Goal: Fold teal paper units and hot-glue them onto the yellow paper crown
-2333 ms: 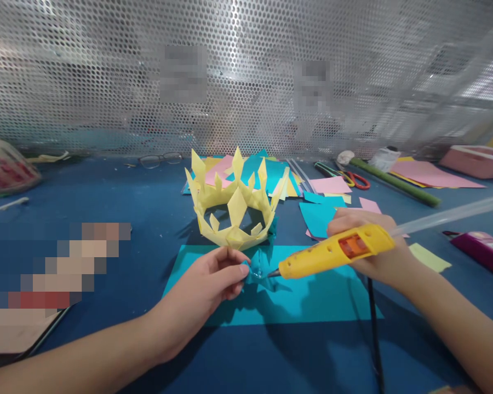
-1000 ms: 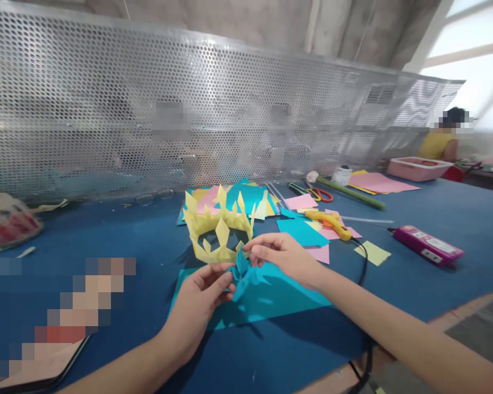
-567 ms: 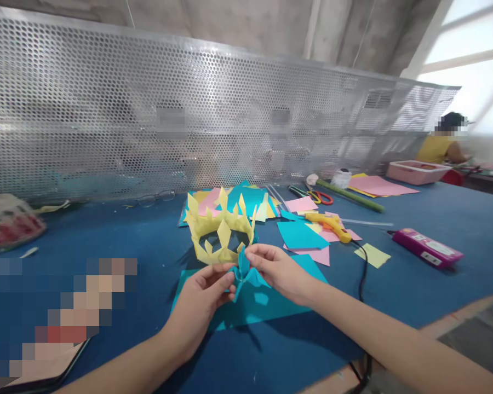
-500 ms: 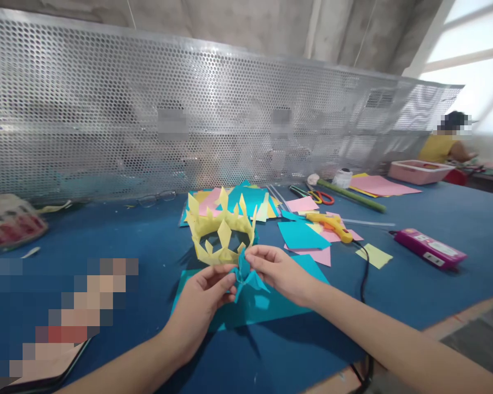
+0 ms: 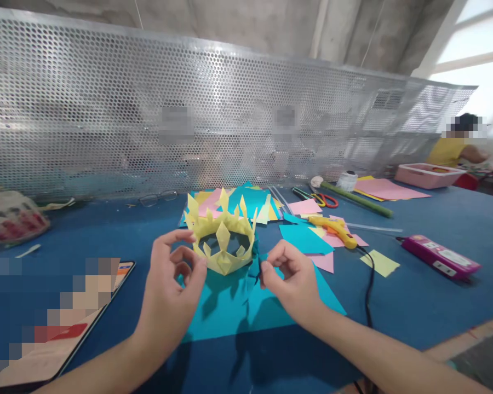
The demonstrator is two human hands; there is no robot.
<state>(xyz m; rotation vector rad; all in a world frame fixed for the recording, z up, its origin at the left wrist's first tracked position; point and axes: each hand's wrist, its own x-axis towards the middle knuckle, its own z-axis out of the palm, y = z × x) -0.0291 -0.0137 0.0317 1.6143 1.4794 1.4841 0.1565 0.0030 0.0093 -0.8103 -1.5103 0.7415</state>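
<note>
A yellow paper crown [image 5: 223, 236] with pointed diamond tips stands upright over a sheet of teal paper [image 5: 225, 323]. My left hand [image 5: 172, 273] is at the crown's left side, its index finger and thumb curved and apart; whether the fingertips touch the crown is hard to tell. At the crown's right side, my right hand [image 5: 290, 273] pinches a small folded teal paper piece [image 5: 254, 268] between thumb and fingers. Part of that piece is in shadow and behind the fingertips.
A yellow glue gun [image 5: 337, 230] with a black cord lies to the right, near a purple power strip [image 5: 439, 256]. Behind are paper scraps [image 5: 246, 200], scissors [image 5: 324, 200] and a green stick [image 5: 357, 200]. A phone [image 5: 78, 334] lies at left. Another person [image 5: 449, 150] sits far right.
My left hand has let go of the teal paper piece and moved left to the crown's side. My right hand has carried the piece slightly right and down, beside the crown.
</note>
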